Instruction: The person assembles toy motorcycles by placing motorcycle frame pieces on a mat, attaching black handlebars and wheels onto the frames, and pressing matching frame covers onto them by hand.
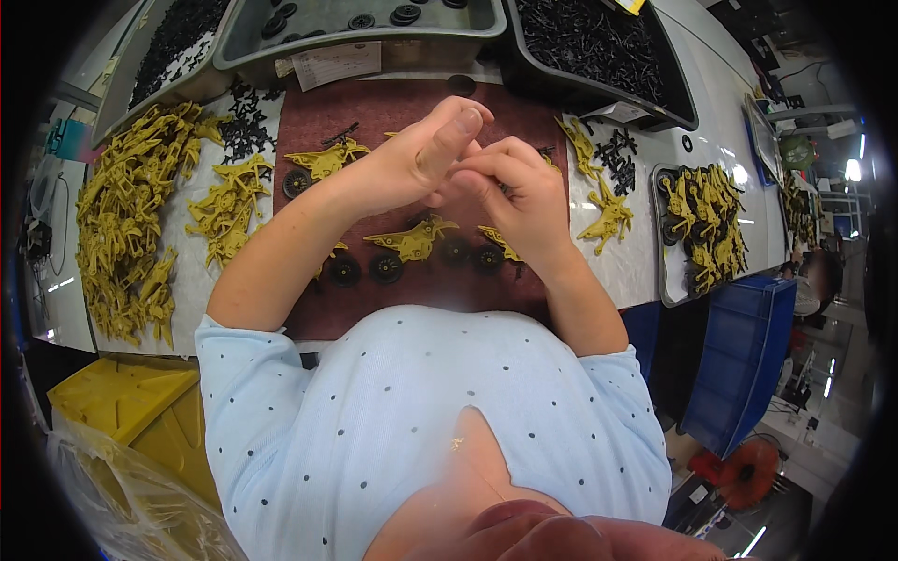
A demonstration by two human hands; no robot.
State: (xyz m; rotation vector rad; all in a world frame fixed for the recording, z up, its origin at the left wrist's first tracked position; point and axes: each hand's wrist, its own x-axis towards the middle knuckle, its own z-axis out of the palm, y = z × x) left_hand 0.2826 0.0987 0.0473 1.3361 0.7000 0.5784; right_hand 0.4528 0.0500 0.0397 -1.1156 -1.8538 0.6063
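My two hands meet above the maroon mat (374,290). My left hand (426,154) is closed, its thumb lying along its bent fingers; whatever it holds is hidden. Against its fingertips, my right hand (519,192) is curled in a pinch, with a small dark bit showing between the fingers, too small to name. Beneath the hands, yellow plastic toy vehicle bodies (412,240) lie in rows on the mat. Black toy wheels (385,267) are beside them, and some look fitted to the bodies. A yellow body with a wheel (323,161) is close to my left forearm.
Yellow plastic parts (131,215) are heaped at the left. Along the back stand a grey bin (365,47) with black wheels and a black bin (678,103) of small black parts. At right, a tray (666,280) holds yellow and black pieces, near blue crates (734,365).
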